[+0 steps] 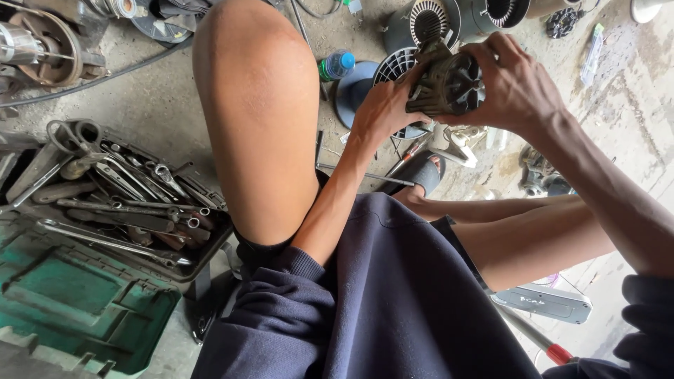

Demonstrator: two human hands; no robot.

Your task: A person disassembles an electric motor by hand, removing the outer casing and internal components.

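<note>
Knee [256, 119] hides L forearm; motor [446, 85] gripped.

Both hands hold a dark, ribbed motor housing [446, 84] above the concrete floor [161, 105]; the left hand [382, 109] cups its near side, the right hand [516, 84] wraps over its far end, fingers [484, 49] curled on top; a raised bare knee [256, 105] stands left of them; beside it lies a black tray of wrenches [126, 200], touching a green toolbox lid [77, 298]; a capped plastic bottle [335, 65] lies beyond the knee.
</note>
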